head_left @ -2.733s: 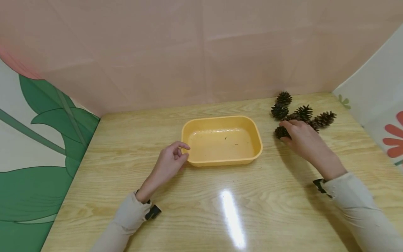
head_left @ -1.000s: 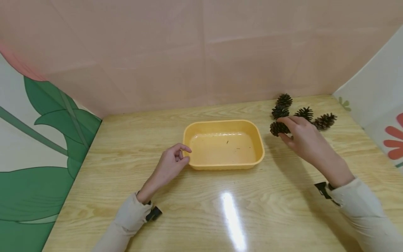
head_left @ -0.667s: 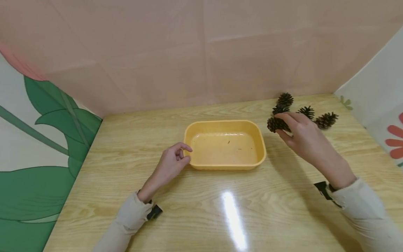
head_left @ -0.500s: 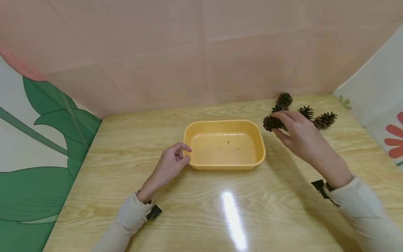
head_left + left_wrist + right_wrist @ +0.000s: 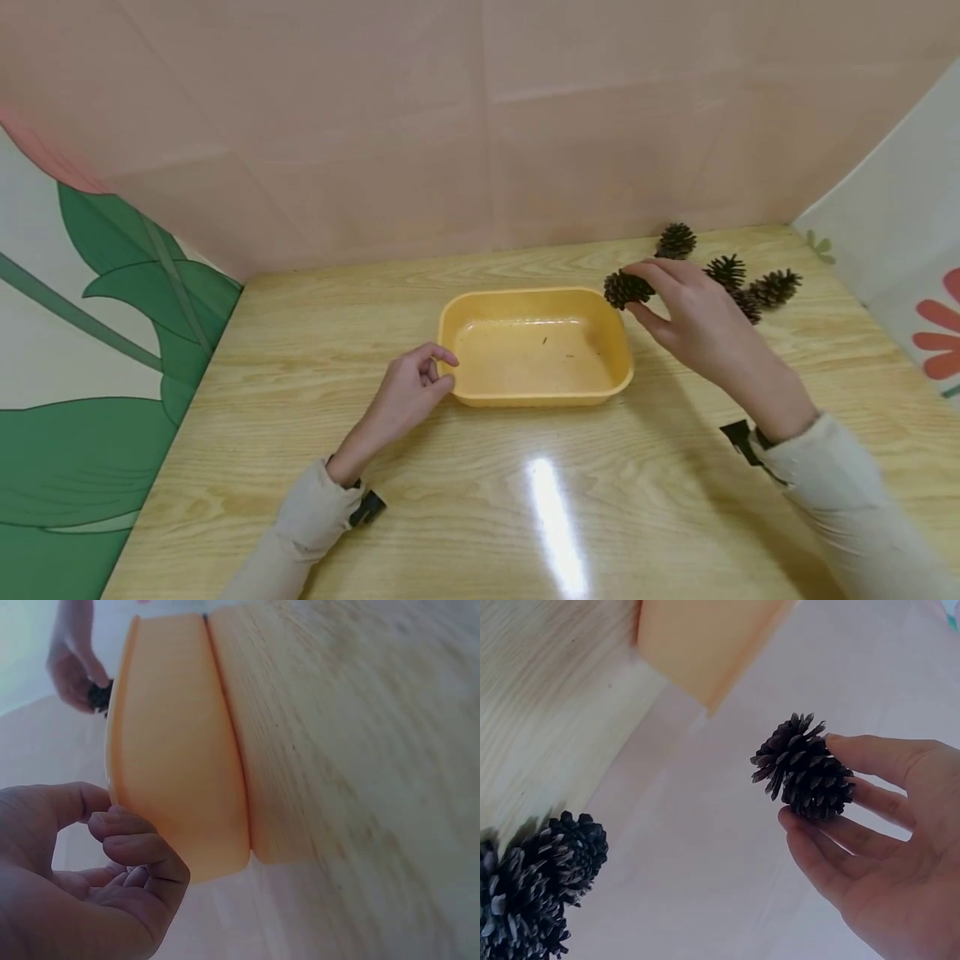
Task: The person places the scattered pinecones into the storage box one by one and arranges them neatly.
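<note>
A dark brown pine cone (image 5: 626, 289) is held up in the air between the thumb and fingers of my right hand (image 5: 697, 329), over the right back corner of a yellow plastic tray (image 5: 540, 400). In the right wrist view the same pine cone (image 5: 806, 769) shows its spread scales between thumb and fingertips. My left hand (image 5: 405, 387) is at the tray's left end. Seen from the left wrist, its thumb and index finger pinch the rim of the tray (image 5: 180, 750). A few small dark bits lie on the tray floor.
Several more pine cones lie at the back right of the wooden table (image 5: 360, 500), among them one near the wall (image 5: 677, 240) and one farther right (image 5: 776, 287). A pinkish wall covering (image 5: 375, 150) rises behind; painted panels flank both sides.
My right hand has taken one pine cone from the group, lifted it and carried it left to the tray's edge. The left hand has stayed on the rim.
</note>
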Tool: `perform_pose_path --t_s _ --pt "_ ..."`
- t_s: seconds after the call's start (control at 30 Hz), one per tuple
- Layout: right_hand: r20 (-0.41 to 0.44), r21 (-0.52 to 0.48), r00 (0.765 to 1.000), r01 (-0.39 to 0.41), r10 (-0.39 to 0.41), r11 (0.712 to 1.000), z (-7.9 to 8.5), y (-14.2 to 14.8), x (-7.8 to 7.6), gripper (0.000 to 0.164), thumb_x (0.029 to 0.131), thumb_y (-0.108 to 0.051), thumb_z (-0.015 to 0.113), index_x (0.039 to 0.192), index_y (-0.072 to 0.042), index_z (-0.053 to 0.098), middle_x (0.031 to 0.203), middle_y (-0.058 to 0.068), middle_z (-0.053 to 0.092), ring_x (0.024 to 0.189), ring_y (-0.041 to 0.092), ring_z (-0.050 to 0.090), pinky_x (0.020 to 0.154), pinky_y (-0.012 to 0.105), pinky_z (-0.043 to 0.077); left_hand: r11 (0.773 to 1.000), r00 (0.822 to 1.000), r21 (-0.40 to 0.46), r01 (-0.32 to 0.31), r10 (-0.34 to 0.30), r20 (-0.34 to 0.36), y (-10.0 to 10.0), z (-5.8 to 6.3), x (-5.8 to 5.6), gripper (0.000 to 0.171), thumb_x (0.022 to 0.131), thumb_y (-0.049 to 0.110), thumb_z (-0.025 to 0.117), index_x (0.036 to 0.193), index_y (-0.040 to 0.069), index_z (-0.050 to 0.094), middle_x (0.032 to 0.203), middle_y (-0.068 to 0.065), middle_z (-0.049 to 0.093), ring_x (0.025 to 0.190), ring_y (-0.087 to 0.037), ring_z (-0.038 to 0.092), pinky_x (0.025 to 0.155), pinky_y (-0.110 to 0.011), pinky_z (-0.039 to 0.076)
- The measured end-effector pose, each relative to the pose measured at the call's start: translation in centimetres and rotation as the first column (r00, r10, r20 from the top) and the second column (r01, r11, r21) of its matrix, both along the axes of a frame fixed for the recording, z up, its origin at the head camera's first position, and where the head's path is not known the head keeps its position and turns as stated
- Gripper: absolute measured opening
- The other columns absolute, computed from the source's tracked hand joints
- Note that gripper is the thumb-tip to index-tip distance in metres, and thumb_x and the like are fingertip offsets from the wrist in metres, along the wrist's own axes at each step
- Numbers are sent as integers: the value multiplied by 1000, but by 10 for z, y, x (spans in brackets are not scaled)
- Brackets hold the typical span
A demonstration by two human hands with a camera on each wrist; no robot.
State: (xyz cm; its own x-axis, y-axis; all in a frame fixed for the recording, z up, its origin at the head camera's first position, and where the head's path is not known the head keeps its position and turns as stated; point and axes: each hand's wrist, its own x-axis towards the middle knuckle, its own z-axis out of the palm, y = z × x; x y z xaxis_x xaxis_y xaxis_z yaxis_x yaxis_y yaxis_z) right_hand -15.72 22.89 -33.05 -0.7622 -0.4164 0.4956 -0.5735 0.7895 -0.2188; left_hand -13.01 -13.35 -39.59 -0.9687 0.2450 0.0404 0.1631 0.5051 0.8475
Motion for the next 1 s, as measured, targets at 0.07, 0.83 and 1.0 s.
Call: perform_pose_path --t_s 0.07,0.83,1.0 --pt "-12 -5 1000 -14 14 1000 0 -3 -2 45 83 -1 77 125 0 61 119 20 63 109 41 59 90 57 48 1000 1000 0 -3 3 7 0 1 0 21 87 5 63 107 2 68 68 -4 54 56 -14 47 51 -23 38" --pt "-26 1 994 -111 111 994 -30 -19 -20 42 80 -2 80 119 3 63 111 20 66 97 37 64 82 50 53 1000 1000 7 2 -2 -4 -5 1 2 19 87 4 64 105 3 69 67 -4 53 54 -12 46 50 -23 37" --pt "-3 -4 993 -118 118 993 -39 -18 -23 43 80 -3 81 120 1 63 114 20 67 95 36 64 79 49 53 1000 1000 15 -3 3 -2 -5 -1 0 19 87 4 65 105 3 69 67 -4 54 54 -12 47 50 -23 38"
